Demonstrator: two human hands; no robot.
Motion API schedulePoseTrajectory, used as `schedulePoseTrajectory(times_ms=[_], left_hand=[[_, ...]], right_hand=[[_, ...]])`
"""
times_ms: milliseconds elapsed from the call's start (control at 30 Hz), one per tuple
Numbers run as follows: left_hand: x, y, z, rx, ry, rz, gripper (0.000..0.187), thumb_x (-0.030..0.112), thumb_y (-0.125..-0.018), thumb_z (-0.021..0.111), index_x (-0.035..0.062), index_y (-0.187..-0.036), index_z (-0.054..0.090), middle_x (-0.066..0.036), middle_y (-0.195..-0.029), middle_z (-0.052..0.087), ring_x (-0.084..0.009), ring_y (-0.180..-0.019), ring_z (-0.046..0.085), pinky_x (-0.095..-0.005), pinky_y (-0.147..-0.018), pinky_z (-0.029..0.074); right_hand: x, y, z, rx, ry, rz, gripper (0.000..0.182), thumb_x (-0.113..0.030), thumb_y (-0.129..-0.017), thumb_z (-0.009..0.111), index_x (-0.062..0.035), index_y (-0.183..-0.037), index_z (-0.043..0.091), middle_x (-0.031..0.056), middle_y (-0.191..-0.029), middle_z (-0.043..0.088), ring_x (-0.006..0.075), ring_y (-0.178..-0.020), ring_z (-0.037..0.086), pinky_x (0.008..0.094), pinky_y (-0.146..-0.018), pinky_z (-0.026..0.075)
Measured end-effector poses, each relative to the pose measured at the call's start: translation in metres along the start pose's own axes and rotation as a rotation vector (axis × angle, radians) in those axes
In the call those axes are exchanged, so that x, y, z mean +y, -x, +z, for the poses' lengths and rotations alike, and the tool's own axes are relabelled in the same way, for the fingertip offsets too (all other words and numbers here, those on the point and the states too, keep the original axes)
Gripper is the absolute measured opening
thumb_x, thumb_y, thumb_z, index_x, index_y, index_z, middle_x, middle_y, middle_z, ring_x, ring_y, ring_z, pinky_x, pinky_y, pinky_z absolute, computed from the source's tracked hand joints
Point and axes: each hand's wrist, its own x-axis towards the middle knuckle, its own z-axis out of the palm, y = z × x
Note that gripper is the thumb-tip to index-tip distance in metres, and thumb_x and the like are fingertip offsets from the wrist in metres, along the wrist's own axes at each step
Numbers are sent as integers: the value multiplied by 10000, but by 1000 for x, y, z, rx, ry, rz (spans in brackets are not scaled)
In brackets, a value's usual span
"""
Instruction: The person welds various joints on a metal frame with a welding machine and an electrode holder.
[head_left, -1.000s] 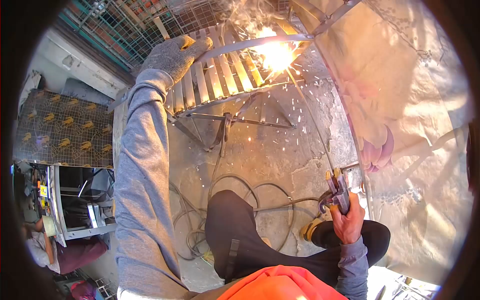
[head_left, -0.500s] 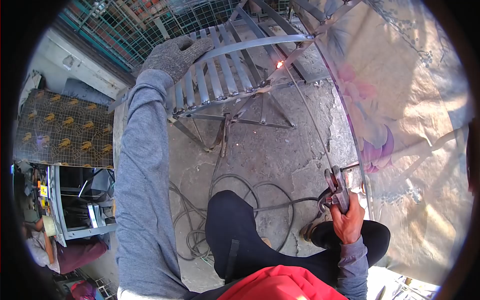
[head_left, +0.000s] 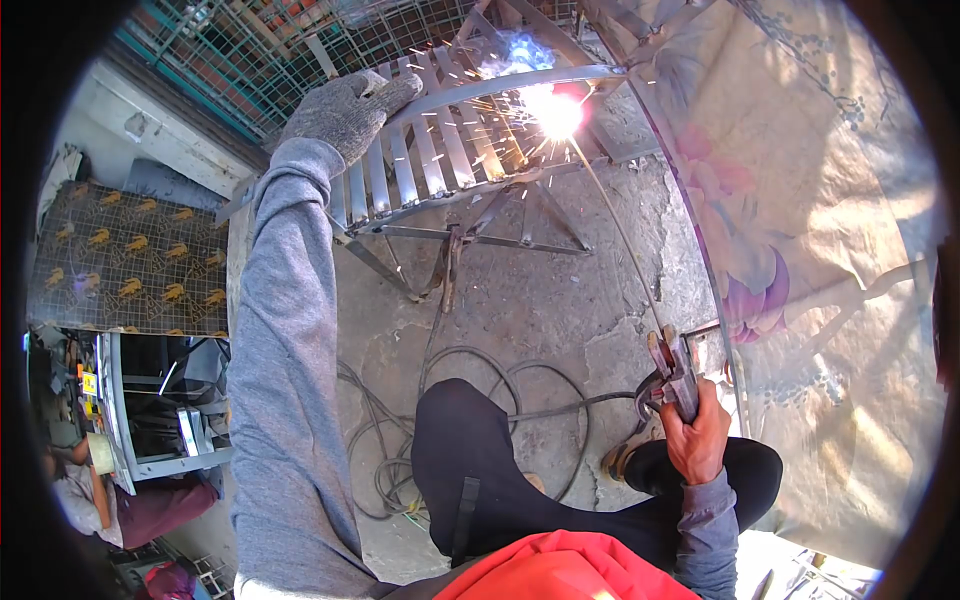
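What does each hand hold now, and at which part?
The right hand grips the electrode holder by its handle. The gloved left hand rests on the metal chair frame's curved top rail.

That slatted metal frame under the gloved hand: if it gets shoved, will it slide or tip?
The slatted frame is probably stiff and fairly heavy, being welded metal strips. It stands tilted on thin legs, so a push could rock it. The left hand rests on its top rail.

The left hand (head_left: pixel 345 105) wears a speckled grey knit glove and a plain grey sleeve (head_left: pixel 285 330), while the bare right hand (head_left: pixel 697 437) closes on a dark electrode holder (head_left: pixel 675 370). The slatted chair frame (head_left: pixel 440 150) is bare silver-grey steel, lit by a white-yellow arc (head_left: pixel 557 112). A beige cloth (head_left: pixel 830 220) carries pink and purple flowers, beside a teal wire grille (head_left: pixel 250 50).
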Motion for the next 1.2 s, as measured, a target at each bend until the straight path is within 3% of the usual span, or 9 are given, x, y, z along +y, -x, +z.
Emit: schedulePoseTrajectory(times_ms=[167, 267, 1133, 1200], left_hand=[[-4, -2, 3, 13, -4, 49, 593, 653, -970, 480, 157, -1207, 700, -153, -1199, 702, -356, -1127, 662, -471, -1021, 493], [-5, -2, 4, -5, 136, 56, 735, 736, -906, 533, 100, -1223, 720, -161, -1133, 719, -321, -1055, 685, -454, -949, 515], [-1, 3, -1, -28, 103, 20, 640, 690, -941, 527, 153, -1225, 728, -124, -1133, 732, -299, -1055, 692, -434, -947, 517], [-2, -3, 5, 95, -17, 42, 601, 672, -947, 540, 169, -1216, 730, -123, -1143, 732, -309, -1076, 689, -433, -948, 513]], right_hand=[[2, 0, -1, -4, -13, -2, 354, -89, -782, 741, -17, -1108, 622, 197, -800, 663, 365, -693, 686, 395, -646, 530], [4, 3, -1, -3, -31, 20, 362, -87, -776, 736, -13, -1110, 619, 199, -798, 659, 367, -693, 682, 397, -648, 526], [2, 0, -1, -12, -9, 25, 356, -86, -795, 730, -12, -1126, 621, 209, -831, 673, 371, -735, 695, 405, -675, 535], [1, -1, 0, -8, -35, 4, 356, -91, -797, 735, -12, -1125, 621, 207, -834, 677, 369, -731, 699, 400, -666, 535]])
